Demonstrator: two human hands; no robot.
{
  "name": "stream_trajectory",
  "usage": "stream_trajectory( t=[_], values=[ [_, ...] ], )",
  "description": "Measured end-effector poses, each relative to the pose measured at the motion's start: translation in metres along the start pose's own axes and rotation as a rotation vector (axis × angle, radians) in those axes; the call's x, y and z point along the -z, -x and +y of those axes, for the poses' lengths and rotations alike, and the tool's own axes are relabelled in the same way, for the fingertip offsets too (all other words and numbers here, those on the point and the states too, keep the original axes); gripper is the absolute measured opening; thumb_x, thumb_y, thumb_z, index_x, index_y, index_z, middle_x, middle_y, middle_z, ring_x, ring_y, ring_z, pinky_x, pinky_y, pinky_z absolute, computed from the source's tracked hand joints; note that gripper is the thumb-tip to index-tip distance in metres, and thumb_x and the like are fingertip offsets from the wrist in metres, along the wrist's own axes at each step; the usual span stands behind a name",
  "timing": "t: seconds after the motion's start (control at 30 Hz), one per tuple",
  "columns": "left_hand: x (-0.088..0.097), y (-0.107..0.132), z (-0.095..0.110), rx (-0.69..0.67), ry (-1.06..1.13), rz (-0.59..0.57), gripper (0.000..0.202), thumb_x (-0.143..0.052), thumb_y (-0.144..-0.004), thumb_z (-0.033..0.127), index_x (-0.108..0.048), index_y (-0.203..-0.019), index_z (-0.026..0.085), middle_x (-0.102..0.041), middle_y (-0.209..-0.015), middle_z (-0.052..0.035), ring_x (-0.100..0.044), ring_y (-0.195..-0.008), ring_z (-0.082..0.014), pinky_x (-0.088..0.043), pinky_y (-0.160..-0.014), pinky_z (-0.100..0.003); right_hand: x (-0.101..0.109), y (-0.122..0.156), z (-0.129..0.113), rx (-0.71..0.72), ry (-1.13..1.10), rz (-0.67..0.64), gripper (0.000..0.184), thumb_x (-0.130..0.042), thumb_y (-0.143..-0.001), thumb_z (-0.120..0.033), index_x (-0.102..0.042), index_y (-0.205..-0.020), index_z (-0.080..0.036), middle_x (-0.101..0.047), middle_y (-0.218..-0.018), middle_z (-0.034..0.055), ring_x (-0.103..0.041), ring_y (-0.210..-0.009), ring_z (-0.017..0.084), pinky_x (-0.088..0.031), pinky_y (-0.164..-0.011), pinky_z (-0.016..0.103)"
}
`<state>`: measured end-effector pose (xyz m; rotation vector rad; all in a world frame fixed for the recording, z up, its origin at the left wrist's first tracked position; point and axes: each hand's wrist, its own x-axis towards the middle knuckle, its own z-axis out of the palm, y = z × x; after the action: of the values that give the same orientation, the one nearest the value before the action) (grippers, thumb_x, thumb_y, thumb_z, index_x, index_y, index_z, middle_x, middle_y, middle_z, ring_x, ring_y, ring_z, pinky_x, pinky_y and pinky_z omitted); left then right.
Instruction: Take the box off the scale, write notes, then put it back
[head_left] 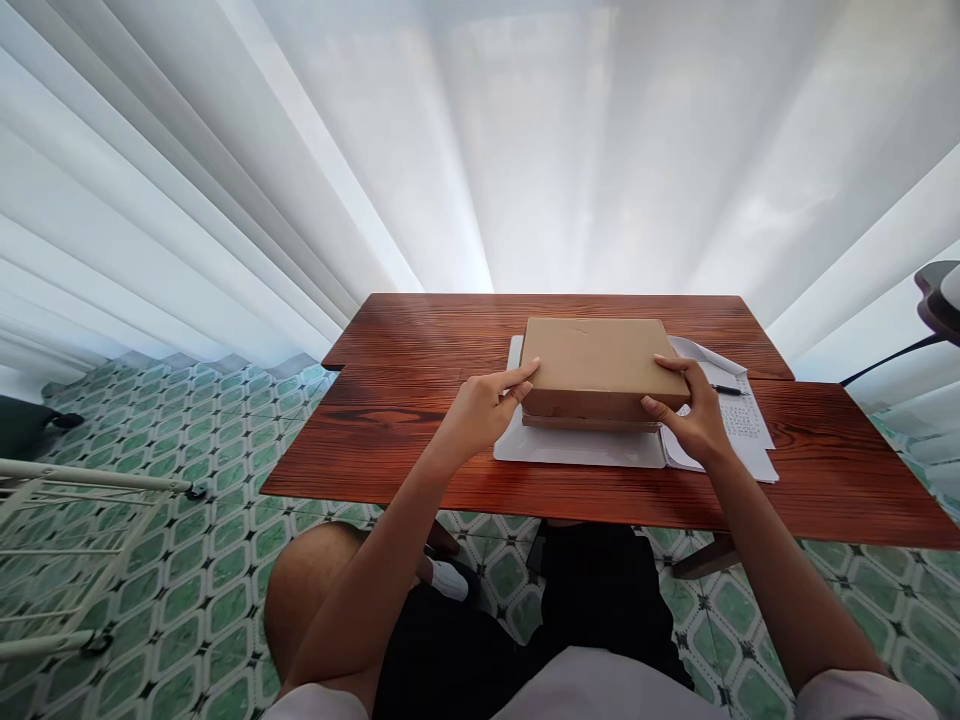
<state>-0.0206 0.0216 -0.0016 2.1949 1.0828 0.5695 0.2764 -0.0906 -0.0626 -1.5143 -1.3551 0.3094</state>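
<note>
A closed brown cardboard box is between my two hands, above a white folder. Along its front, a second cardboard edge shows under the upper part; whether this is a lid over a base I cannot tell. My left hand grips the box's left side, thumb and index finger at the front left corner. On the opposite side, my right hand holds the right edge, with fingers on top and thumb against the front. Handwritten sheets of paper stick out from the folder's right side, partly behind my right hand.
A black pen lies on the papers. The dark red wooden table has stepped edges at left and right. White curtains hang behind it. A white metal rack stands on the green tiled floor at left.
</note>
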Motion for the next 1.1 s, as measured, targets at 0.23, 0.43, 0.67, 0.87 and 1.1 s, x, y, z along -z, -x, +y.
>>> stream_trajectory(
  t=[0.23, 0.43, 0.67, 0.87, 1.1],
  values=[
    [-0.004, 0.002, -0.005, -0.017, 0.026, 0.003, 0.048, -0.05, -0.098, 0.042, -0.06, -0.141, 0.023, -0.074, -0.088, -0.0031, -0.063, -0.081, -0.0173, -0.05, -0.076, -0.027, 0.001, 0.003, 0.004, 0.011, 0.047, -0.017, 0.056, -0.076, -0.08, -0.051, -0.058, -0.128, -0.028, -0.06, -0.134, 0.0079, -0.058, -0.12, 0.032, -0.049, -0.093, 0.042],
    [-0.006, 0.004, -0.004, -0.005, 0.045, 0.004, 0.048, -0.051, -0.098, 0.042, -0.06, -0.141, 0.023, -0.075, -0.092, -0.0022, -0.066, -0.086, -0.0186, -0.053, -0.077, -0.028, 0.001, 0.005, 0.006, 0.045, 0.069, -0.017, 0.056, -0.075, -0.082, -0.051, -0.056, -0.129, -0.028, -0.058, -0.138, 0.008, -0.056, -0.126, 0.032, -0.049, -0.098, 0.043],
    [0.001, 0.005, -0.006, -0.009, 0.026, 0.075, 0.053, -0.058, -0.095, 0.041, -0.055, -0.146, 0.027, -0.073, -0.12, -0.0049, -0.071, -0.105, -0.0218, -0.056, -0.092, -0.033, 0.011, 0.004, 0.003, 0.047, 0.196, -0.13, 0.07, -0.073, -0.083, -0.056, -0.046, -0.142, -0.03, -0.052, -0.146, 0.0117, -0.05, -0.136, 0.034, -0.047, -0.106, 0.05],
    [0.026, 0.022, 0.012, -0.258, -0.03, 0.376, 0.027, -0.055, -0.097, 0.034, -0.073, -0.112, 0.02, -0.077, -0.098, -0.0028, -0.072, -0.086, -0.0147, -0.056, -0.081, -0.027, 0.018, 0.008, -0.031, 0.412, 0.192, 0.331, 0.02, -0.046, -0.1, -0.035, -0.062, -0.103, -0.023, -0.064, -0.108, 0.0118, -0.061, -0.109, 0.031, -0.048, -0.092, 0.048],
    [0.041, 0.051, 0.074, -0.557, 0.28, -0.101, 0.025, -0.052, -0.096, 0.021, -0.069, -0.079, 0.016, -0.068, -0.069, -0.0009, -0.06, -0.062, -0.009, -0.046, -0.06, -0.023, -0.039, 0.029, -0.096, 0.805, -0.007, -0.331, 0.021, -0.042, -0.096, -0.014, -0.043, -0.076, -0.02, -0.046, -0.066, 0.0014, -0.04, -0.061, 0.015, -0.034, -0.057, 0.032]
  ],
)
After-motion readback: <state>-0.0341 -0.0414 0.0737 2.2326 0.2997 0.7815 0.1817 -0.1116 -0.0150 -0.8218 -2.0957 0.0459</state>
